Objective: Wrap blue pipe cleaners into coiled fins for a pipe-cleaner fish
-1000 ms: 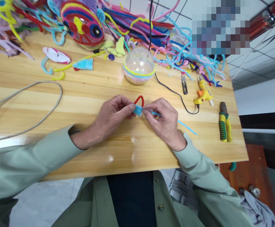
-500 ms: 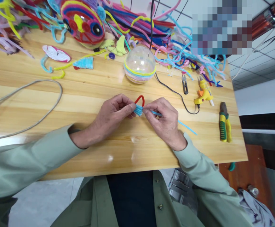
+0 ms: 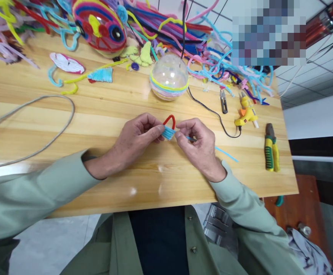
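Note:
Between the thumb and fingers of my left hand (image 3: 139, 139) is a small folded piece of light blue pipe cleaner (image 3: 168, 133), its rows lying side by side. A red pipe cleaner loop (image 3: 170, 119) rises from its top. My right hand (image 3: 198, 147) is at the right end of the piece, thumb and index finger close to it. A light blue pipe cleaner strand (image 3: 226, 153) runs through my right hand and sticks out beyond it to the right. Something dark shows under the right fingers; I cannot make it out.
A clear ball (image 3: 169, 78) with coloured bands stands ahead. To the right lie small snips (image 3: 223, 102), a yellow glue gun (image 3: 246, 111) with a black cord, and pliers (image 3: 271, 147). A grey cable (image 3: 44, 97) loops at left. Pipe cleaners (image 3: 166, 30) and a decorated ball (image 3: 100, 28) line the back.
My right thumb and index finger have parted a little and shifted slightly right, away from the blue piece. My left hand keeps its place.

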`<state>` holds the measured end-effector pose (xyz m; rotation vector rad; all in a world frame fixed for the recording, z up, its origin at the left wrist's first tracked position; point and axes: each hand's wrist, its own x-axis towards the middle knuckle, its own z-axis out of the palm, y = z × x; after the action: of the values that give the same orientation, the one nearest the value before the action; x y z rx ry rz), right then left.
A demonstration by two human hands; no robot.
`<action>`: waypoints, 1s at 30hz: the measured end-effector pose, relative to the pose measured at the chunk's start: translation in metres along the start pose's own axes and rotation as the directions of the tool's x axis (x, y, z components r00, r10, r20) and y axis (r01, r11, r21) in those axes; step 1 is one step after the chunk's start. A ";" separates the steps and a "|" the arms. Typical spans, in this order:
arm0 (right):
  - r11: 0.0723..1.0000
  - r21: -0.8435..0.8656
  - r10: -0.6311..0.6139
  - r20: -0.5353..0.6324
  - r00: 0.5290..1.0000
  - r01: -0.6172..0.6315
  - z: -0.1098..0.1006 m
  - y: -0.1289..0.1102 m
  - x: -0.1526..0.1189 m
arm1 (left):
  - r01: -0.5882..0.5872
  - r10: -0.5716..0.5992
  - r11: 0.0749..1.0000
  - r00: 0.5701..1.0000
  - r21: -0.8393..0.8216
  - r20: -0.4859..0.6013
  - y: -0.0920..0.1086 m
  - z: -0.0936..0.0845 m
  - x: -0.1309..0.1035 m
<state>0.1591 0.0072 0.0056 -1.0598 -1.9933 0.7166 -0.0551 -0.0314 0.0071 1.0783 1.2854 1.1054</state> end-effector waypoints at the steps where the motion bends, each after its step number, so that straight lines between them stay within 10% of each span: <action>1: 1.000 0.009 0.007 0.001 1.000 -0.007 0.000 0.000 0.000 | -0.002 0.002 1.000 1.000 -0.001 0.003 0.000 0.000 0.000; 30: 0.943 0.184 0.245 0.172 0.954 -0.276 0.002 -0.005 0.007 | -0.107 0.102 0.989 0.994 0.100 0.049 -0.002 -0.002 -0.001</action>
<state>0.1526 0.0108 0.0105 -1.1855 -1.8672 1.1485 -0.0567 -0.0331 0.0049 1.2522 1.2742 1.0968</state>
